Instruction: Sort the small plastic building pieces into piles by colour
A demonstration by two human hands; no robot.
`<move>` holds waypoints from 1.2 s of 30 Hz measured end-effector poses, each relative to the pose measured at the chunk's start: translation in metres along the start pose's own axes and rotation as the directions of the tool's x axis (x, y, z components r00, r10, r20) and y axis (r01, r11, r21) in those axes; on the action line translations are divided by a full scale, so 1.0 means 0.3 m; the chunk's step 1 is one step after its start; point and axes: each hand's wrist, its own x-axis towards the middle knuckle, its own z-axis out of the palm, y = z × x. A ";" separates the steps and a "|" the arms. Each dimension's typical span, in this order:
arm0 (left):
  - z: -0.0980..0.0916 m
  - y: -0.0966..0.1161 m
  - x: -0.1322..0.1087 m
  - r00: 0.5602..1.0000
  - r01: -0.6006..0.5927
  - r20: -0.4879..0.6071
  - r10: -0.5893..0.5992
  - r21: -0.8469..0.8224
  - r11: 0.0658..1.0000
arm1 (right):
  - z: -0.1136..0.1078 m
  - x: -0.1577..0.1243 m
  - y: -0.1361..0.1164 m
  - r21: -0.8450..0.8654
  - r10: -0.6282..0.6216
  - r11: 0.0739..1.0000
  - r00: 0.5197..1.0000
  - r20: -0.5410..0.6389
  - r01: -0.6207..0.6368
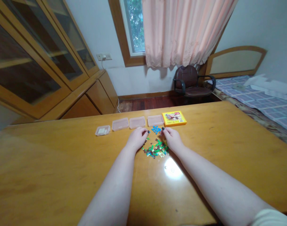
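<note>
Small toy building bricks in green, brown, blue and cream lie in a loose pile (157, 150) on the wooden table. Just beyond it is a separate cluster of blue bricks (156, 129). To the left of the blue cluster, my left hand (137, 138) has its thumb and fingers pinched together; a dark and bluish spot shows at the tips, too small to name. My right hand (173, 138) is on the other side, its fingers also closed in a pinch, with a dark spot at the tips. Part of the pile's right edge is hidden by this hand.
Shallow clear plastic trays (120, 124) stand in a row along the table's far side; the leftmost tray (102, 130) holds something pale. A yellow box (174, 118) lies at the row's right end. Beyond the table stand an office chair (190, 81) and a bed (254, 91).
</note>
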 end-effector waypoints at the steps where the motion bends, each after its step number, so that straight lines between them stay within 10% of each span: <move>1: -0.001 0.002 -0.001 1.000 0.010 0.004 -0.010 0.017 1.000 | 0.000 0.001 0.000 -0.009 -0.003 1.000 1.000 0.008 0.003; 7: -0.002 0.015 -0.004 0.997 -0.034 0.062 0.037 -0.034 0.999 | 0.017 -0.003 -0.005 0.092 -0.099 0.993 0.969 0.226 0.080; 21: 0.006 0.018 -0.002 0.994 0.006 0.103 0.029 -0.327 0.945 | 0.029 -0.028 -0.032 0.544 -0.029 0.803 0.897 0.442 -0.242; 30: 0.015 0.026 -0.004 0.994 0.007 0.107 0.027 -0.312 0.950 | 0.002 0.028 0.015 0.448 0.138 0.890 0.985 -0.103 -0.078; 36: 0.007 0.003 -0.004 1.000 0.021 -0.014 -0.024 -0.194 0.981 | -0.013 0.032 0.015 0.484 0.127 0.875 0.977 -0.174 -0.027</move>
